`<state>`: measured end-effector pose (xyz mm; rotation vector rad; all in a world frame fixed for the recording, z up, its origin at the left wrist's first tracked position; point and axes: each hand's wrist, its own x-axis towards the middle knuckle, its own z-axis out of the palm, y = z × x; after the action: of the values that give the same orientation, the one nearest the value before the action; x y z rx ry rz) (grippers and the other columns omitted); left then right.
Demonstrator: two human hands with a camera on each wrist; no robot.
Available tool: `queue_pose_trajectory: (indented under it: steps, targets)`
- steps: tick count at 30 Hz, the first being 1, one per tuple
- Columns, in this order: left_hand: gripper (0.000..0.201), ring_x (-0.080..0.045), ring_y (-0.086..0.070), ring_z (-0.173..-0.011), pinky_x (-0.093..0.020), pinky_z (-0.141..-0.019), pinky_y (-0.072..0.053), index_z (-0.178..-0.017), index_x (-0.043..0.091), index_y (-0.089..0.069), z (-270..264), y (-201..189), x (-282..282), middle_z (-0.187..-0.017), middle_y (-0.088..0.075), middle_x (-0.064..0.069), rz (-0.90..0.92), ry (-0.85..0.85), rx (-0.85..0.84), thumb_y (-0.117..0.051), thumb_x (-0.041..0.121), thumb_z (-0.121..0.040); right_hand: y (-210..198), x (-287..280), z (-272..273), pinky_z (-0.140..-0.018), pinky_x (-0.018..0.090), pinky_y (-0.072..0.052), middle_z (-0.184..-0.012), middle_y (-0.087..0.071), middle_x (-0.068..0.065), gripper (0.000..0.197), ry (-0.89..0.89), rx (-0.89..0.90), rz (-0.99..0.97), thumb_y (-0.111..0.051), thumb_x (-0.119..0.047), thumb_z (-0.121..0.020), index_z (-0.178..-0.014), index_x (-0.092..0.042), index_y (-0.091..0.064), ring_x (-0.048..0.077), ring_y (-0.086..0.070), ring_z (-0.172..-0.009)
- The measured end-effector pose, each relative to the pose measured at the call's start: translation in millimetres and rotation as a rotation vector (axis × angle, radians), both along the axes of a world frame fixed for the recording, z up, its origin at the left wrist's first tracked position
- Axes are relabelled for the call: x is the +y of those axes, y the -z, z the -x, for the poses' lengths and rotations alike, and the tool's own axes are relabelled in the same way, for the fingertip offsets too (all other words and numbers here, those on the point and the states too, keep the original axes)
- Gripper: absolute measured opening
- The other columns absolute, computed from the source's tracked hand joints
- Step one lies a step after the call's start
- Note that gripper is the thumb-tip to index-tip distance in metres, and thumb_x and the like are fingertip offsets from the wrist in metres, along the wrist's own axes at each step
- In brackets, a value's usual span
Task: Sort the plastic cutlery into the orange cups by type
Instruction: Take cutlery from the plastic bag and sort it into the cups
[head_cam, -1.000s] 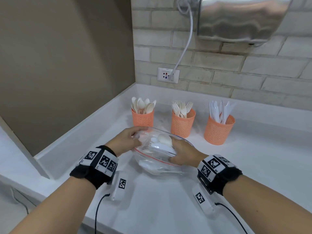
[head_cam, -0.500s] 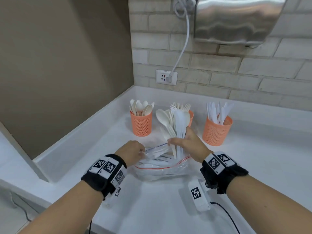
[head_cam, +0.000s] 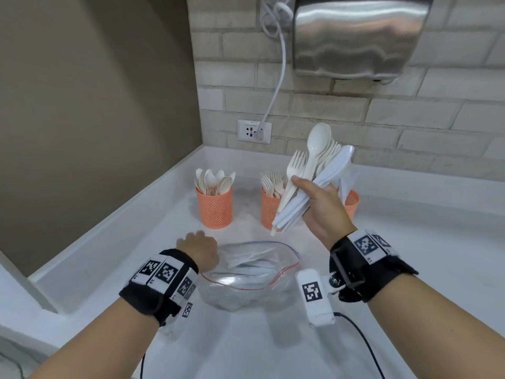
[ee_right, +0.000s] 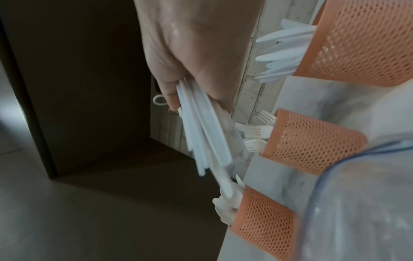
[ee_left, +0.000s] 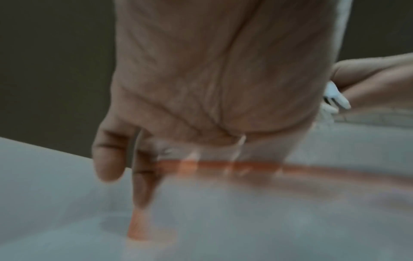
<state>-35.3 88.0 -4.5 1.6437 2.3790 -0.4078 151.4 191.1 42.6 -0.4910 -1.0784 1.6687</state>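
Note:
My right hand point(head_cam: 314, 203) grips a mixed bundle of white plastic cutlery point(head_cam: 311, 165), held up above the counter in front of the cups; a spoon, forks and knives fan out of it. The right wrist view shows the bundle point(ee_right: 201, 134) clamped between thumb and fingers. Three orange mesh cups stand in a row: spoon cup point(head_cam: 216, 207), fork cup point(head_cam: 267, 212), and knife cup point(head_cam: 352, 203), which is partly hidden behind my hand. My left hand point(head_cam: 198, 246) holds the left rim of the clear zip bag point(head_cam: 246, 277), which lies open with more cutlery inside.
The white counter point(head_cam: 410, 255) ends in a brown wall on the left and a brick wall behind. A steel wall unit point(head_cam: 355, 36) hangs above the cups, its cord running to a socket point(head_cam: 254, 131). The counter's front edge lies near my left forearm.
My right hand has pulled a bundle of cutlery out of the bag and lifted it up and to the right. The left hand stays on the bag's rim; the bag has sagged flatter.

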Motion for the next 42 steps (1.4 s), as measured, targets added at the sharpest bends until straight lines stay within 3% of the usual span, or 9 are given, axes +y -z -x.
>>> queue_pose_trajectory:
  steps: [3, 8, 11, 16, 19, 22, 27, 34, 42]
  targets:
    - [0.047, -0.028, -0.028, -0.133, -0.041, -0.107, -0.025, -0.139, 0.015, -0.040, -18.2, -29.6, 3.1, -0.144, -0.032, -0.011, -0.315, 0.069, -0.206, -0.040, 0.023, -0.093, 1.2, -3.8, 0.8, -0.072, 0.025, -0.058, -0.079, -0.068, 0.005, 0.016, -0.098, -0.096, 0.012, -0.056, 0.002, -0.087, -0.101, -0.004, -0.062, 0.019, -0.065, -0.079]
    - [0.069, -0.019, -0.052, -0.124, -0.037, -0.101, -0.044, -0.139, 0.022, -0.038, -52.7, -51.8, 11.2, -0.134, -0.055, -0.006, -0.484, 0.053, -1.484, -0.062, 0.030, -0.076, 3.1, -22.5, 13.1, -0.079, 0.032, -0.058, -0.093, -0.069, 0.012, 0.026, -0.309, -0.217, -0.013, -0.054, -0.006, -0.090, -0.116, 0.000, -0.058, 0.022, -0.068, -0.087]
    - [0.062, -0.024, -0.059, -0.118, -0.042, -0.097, -0.050, -0.136, 0.019, -0.044, -65.9, -45.0, 16.2, -0.129, -0.060, -0.012, -0.454, -0.060, -1.794, -0.057, 0.046, -0.082, 1.1, -30.6, 19.7, -0.092, 0.035, -0.053, -0.100, -0.071, 0.008, 0.027, -0.319, -0.264, -0.039, -0.049, -0.032, -0.094, -0.105, -0.012, -0.064, 0.020, -0.067, -0.100]
    - [0.041, -0.015, -0.062, -0.109, -0.039, -0.092, -0.052, -0.115, 0.030, -0.055, -77.9, -39.6, 17.5, -0.119, -0.065, 0.000, -0.475, -0.119, -1.870, -0.039, 0.053, -0.084, -3.1, -34.0, 23.2, -0.095, 0.032, -0.047, -0.097, -0.068, -0.009, 0.044, -0.225, -0.527, -0.118, -0.031, -0.067, -0.087, -0.095, -0.036, -0.060, 0.003, -0.064, -0.095]
    - [0.044, -0.022, -0.065, -0.104, -0.039, -0.085, -0.055, -0.127, 0.020, -0.052, -78.8, -39.9, 17.0, -0.119, -0.065, -0.009, -0.525, -0.155, -1.890, -0.038, 0.044, -0.092, -4.2, -27.5, 23.7, -0.111, 0.047, -0.030, -0.128, -0.053, 0.003, 0.081, -0.053, -0.855, -0.273, -0.018, -0.080, -0.079, -0.118, -0.022, -0.058, 0.020, -0.039, -0.133]
    - [0.044, -0.012, -0.071, -0.081, -0.026, -0.065, -0.058, -0.131, 0.002, -0.050, -78.2, -41.1, 19.8, -0.103, -0.071, -0.006, -0.613, -0.234, -1.954, -0.045, 0.027, -0.095, -2.8, -21.5, 18.5, -0.114, 0.053, -0.022, -0.136, -0.040, 0.011, 0.063, 0.073, -0.993, -0.369, -0.017, -0.063, -0.091, -0.105, -0.015, -0.055, 0.025, -0.022, -0.140]
    - [0.040, -0.012, -0.067, -0.058, -0.023, -0.052, -0.053, -0.126, -0.010, -0.049, -78.7, -40.3, 23.8, -0.065, -0.071, -0.004, -0.698, -0.250, -1.978, -0.052, 0.012, -0.092, 4.4, -20.7, 8.5, -0.062, 0.020, -0.050, -0.061, -0.054, 0.000, 0.048, -0.061, -0.763, -0.243, -0.035, -0.049, -0.096, -0.069, -0.013, -0.053, 0.012, -0.053, -0.060]
    - [0.028, -0.019, -0.071, -0.074, -0.031, -0.071, -0.060, -0.114, -0.004, -0.059, -79.9, -31.2, 33.9, -0.086, -0.071, -0.012, -0.730, -0.235, -1.946, -0.056, -0.001, -0.087, 10.1, -11.1, -1.1, -0.045, 0.015, -0.038, -0.060, -0.048, 0.002, 0.031, -0.033, -0.559, -0.070, -0.053, -0.023, -0.094, -0.065, -0.013, -0.047, 0.010, -0.044, -0.050]
    - [0.007, -0.008, -0.052, -0.043, -0.022, -0.043, -0.045, -0.078, 0.007, -0.059, -74.7, -20.0, 51.8, -0.057, -0.055, -0.003, -0.778, -0.449, -1.838, -0.059, 0.006, -0.085, -14.2, 20.2, -33.7, -0.037, 0.015, -0.034, -0.055, -0.052, 0.000, 0.018, 0.159, -0.513, -0.166, -0.058, -0.012, -0.091, -0.074, -0.011, -0.051, 0.005, -0.043, -0.040]
